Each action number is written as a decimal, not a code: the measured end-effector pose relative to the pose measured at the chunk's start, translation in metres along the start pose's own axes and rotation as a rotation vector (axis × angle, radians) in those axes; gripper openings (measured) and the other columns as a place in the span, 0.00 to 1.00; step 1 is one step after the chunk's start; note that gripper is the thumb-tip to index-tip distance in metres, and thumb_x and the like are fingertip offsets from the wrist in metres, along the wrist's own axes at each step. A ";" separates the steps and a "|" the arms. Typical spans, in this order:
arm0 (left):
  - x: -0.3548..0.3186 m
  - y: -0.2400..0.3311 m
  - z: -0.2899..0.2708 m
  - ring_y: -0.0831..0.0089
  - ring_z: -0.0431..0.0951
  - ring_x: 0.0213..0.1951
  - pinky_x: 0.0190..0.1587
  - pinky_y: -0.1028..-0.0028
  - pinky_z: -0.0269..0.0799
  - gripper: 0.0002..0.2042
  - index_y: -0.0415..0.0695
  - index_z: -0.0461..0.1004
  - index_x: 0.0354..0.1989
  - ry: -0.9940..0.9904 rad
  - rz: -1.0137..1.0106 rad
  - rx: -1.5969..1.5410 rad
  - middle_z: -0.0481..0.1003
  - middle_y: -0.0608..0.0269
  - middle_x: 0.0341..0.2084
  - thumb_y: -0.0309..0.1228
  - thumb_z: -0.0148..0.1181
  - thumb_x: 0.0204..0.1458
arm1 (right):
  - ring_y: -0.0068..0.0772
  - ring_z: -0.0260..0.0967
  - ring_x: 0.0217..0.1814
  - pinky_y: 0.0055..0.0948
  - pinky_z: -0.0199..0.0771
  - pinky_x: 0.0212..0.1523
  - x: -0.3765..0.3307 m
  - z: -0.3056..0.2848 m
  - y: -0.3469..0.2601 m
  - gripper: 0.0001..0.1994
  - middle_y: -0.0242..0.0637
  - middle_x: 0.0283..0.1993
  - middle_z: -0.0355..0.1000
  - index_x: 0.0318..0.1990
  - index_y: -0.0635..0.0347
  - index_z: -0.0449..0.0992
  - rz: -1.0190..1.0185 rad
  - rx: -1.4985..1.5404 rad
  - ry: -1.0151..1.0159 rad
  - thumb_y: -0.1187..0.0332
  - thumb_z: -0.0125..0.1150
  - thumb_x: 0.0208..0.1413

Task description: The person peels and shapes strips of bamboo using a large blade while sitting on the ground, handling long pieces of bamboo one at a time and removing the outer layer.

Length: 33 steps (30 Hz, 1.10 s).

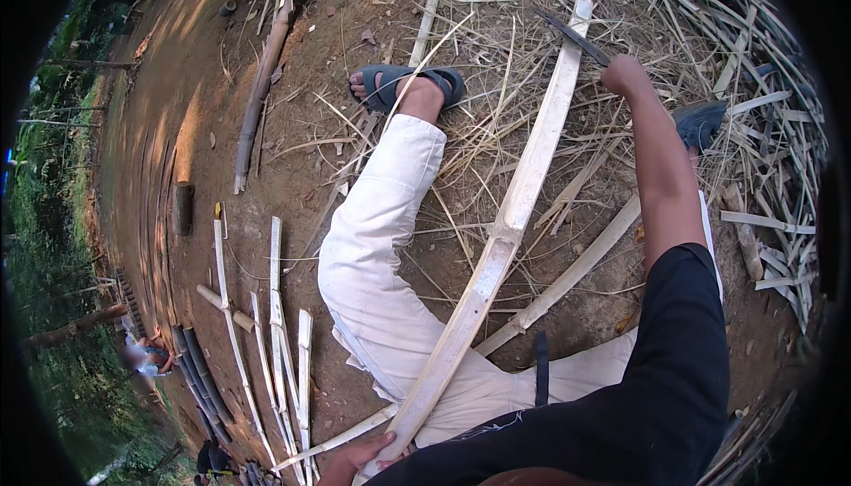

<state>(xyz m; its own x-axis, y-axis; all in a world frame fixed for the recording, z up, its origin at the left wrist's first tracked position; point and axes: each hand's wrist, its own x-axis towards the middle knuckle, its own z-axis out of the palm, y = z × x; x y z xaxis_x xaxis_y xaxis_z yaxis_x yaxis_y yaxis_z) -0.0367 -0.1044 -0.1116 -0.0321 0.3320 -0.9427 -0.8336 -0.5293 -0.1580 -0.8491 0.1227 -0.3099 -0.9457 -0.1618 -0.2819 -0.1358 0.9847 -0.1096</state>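
Observation:
A long split bamboo slat [527,186] runs from my lap up to the ground near the top of the view, its pale inner face upward and a node ridge partway along. Its near end is in my left hand [359,455], with the fingers closed at its edge; part of that hand is cut off by the lower rim. My right hand [626,76], arm stretched out, grips a knife whose handle is hidden in my fist. The dark knife blade [574,37] lies across the slat close to its far end. I cannot tell how deep its edge sits.
Thin bamboo shavings [479,145] litter the dirt around my sandalled feet. A large pile of strips [780,131] is at the right. Another bamboo piece [576,273] lies beneath the slat. Split lengths [277,309] and a bamboo pole [266,87] lie left. A person [152,357] is far left.

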 end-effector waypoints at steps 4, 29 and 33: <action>-0.005 0.002 -0.006 0.80 0.63 0.19 0.23 0.79 0.60 0.27 0.33 0.71 0.46 -0.050 -0.033 -0.071 0.66 0.66 0.19 0.52 0.46 0.66 | 0.56 0.77 0.50 0.45 0.78 0.53 -0.035 -0.019 -0.006 0.13 0.56 0.46 0.78 0.40 0.66 0.81 -0.140 -0.090 -0.040 0.70 0.55 0.50; -0.018 0.006 -0.052 0.80 0.64 0.21 0.24 0.80 0.61 0.23 0.34 0.70 0.45 -0.222 -0.205 -0.336 0.64 0.67 0.21 0.46 0.61 0.59 | 0.59 0.76 0.51 0.44 0.76 0.55 0.033 0.013 -0.002 0.15 0.63 0.46 0.76 0.39 0.72 0.80 -0.125 0.007 0.012 0.68 0.57 0.49; -0.002 -0.029 -0.049 0.81 0.64 0.22 0.25 0.80 0.62 0.22 0.34 0.70 0.45 -0.306 -0.184 -0.408 0.63 0.67 0.21 0.45 0.63 0.58 | 0.59 0.77 0.49 0.48 0.77 0.51 -0.003 0.014 -0.010 0.14 0.61 0.41 0.78 0.39 0.70 0.81 -0.088 -0.082 0.015 0.68 0.56 0.51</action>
<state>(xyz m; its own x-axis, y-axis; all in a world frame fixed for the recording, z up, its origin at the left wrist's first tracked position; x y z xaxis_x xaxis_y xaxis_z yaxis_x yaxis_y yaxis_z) 0.0148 -0.1283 -0.1191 -0.1158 0.6281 -0.7695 -0.5605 -0.6809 -0.4714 -0.8409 0.1126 -0.3209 -0.9333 -0.2472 -0.2606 -0.2413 0.9689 -0.0550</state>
